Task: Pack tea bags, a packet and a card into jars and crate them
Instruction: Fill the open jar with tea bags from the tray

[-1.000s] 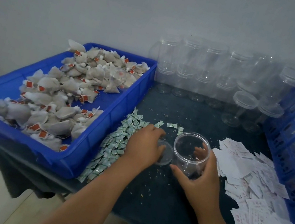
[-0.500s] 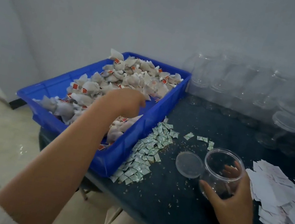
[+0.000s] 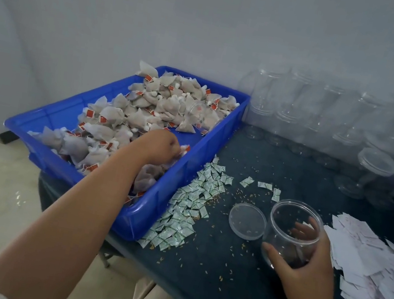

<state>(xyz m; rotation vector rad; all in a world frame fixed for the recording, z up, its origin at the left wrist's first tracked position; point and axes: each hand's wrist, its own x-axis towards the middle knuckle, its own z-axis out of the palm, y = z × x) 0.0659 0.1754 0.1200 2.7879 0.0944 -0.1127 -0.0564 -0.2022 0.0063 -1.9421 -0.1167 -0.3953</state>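
L hand (image 3: 162, 146) now in blue tray (image 3: 153, 210), R hand (image 3: 308, 272) still on jar (image 3: 284, 217).
L hand left the lid (image 3: 247, 221) 1 s ago; fingers curled among tea bags (image 3: 104, 130), grip not visible. R hand wraps open jar, lid just left of it.

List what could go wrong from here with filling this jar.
1. The left hand grips tea bags in the tray; their tags may snag extras and drag them onto the packets beside it.
2. The lid lies among loose grains by the jar, so grit could get sealed in.
3. The right hand holds the jar beside the cards; a nudge might scatter them.
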